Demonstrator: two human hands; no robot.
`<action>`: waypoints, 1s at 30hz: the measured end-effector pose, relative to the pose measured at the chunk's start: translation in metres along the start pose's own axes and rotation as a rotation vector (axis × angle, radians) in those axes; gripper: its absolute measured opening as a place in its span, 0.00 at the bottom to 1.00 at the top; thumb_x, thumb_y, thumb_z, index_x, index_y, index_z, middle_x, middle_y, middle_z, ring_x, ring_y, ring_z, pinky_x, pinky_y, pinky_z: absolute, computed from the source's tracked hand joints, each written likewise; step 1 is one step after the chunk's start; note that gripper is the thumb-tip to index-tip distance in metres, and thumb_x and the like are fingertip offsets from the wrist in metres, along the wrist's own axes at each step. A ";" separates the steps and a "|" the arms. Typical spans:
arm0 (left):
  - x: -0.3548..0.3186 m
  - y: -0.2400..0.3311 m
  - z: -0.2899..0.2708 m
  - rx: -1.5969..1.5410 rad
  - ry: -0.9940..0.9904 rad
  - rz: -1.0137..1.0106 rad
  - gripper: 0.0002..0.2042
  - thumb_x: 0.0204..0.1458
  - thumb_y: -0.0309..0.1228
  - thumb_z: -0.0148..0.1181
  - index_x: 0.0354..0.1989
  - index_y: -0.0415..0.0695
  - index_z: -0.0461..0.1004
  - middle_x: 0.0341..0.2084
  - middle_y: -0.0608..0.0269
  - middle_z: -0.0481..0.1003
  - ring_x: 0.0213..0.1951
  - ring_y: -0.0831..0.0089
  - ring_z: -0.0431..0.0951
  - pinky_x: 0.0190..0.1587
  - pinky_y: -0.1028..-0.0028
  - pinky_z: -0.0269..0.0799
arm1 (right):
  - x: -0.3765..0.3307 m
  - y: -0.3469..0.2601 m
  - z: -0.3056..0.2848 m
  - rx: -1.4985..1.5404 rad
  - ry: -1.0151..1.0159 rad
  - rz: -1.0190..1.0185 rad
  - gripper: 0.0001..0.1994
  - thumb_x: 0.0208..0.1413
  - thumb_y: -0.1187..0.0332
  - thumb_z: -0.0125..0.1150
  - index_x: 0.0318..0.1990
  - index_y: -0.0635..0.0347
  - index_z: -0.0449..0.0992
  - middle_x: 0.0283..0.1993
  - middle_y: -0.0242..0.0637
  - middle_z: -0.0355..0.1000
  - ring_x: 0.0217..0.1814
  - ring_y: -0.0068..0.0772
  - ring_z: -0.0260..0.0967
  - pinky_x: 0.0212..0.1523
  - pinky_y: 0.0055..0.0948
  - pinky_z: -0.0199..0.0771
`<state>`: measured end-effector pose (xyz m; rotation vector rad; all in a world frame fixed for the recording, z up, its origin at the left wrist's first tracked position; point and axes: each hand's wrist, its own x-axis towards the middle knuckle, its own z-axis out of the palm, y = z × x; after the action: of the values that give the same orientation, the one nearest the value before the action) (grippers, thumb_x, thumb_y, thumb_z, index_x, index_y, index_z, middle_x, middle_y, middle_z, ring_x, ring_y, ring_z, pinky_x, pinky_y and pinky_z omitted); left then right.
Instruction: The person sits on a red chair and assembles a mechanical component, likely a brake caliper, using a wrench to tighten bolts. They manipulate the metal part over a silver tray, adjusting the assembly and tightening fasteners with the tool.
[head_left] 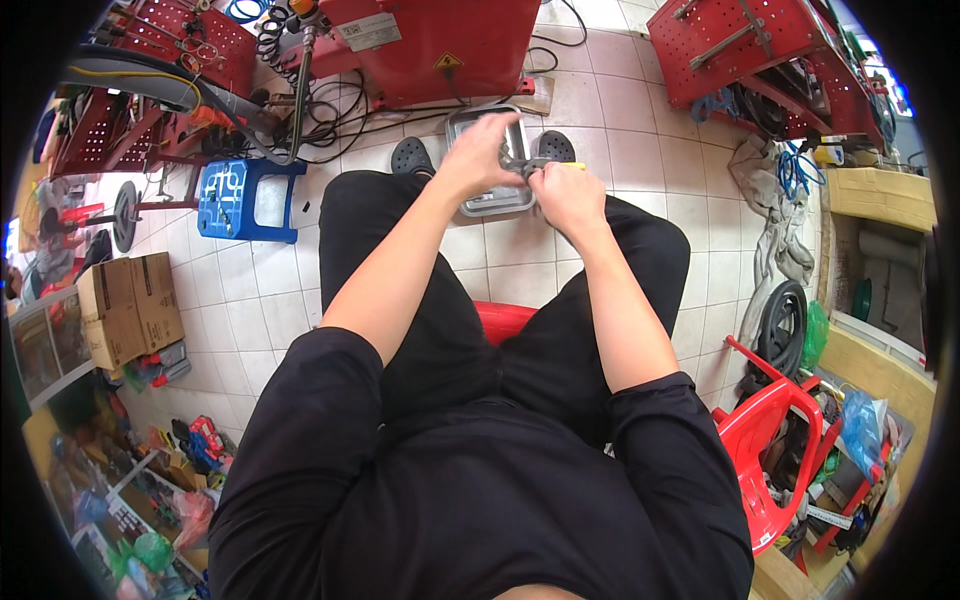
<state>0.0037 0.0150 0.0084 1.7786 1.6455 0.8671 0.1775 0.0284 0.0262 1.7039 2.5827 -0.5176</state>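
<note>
Between my feet a grey see-through plastic tray rests on the floor. Above it my right hand is closed on a small grey metal part, whose exact kind I cannot make out. A bit of something yellow shows at the far side of that hand; the rest of it is hidden. My left hand is at the other end of the metal part, thumb and fingers apart in a C shape. Whether its fingertips touch the part cannot be seen.
A red machine stands just ahead, with black cables on the tiled floor. At left are a blue stool and a cardboard box. A red chair stands at right, below a red perforated cabinet.
</note>
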 end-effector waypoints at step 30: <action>0.002 0.005 0.039 -1.170 0.006 -0.598 0.15 0.51 0.38 0.61 0.39 0.40 0.70 0.26 0.57 0.76 0.25 0.66 0.79 0.29 0.67 0.78 | 0.017 0.030 -0.012 0.778 0.187 0.212 0.18 0.55 0.56 0.49 0.32 0.63 0.77 0.30 0.51 0.73 0.36 0.52 0.73 0.38 0.40 0.69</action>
<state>0.0370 0.0174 -0.0127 0.4535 1.1164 1.1577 0.1996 0.0576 0.0267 2.2733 2.4162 -1.5681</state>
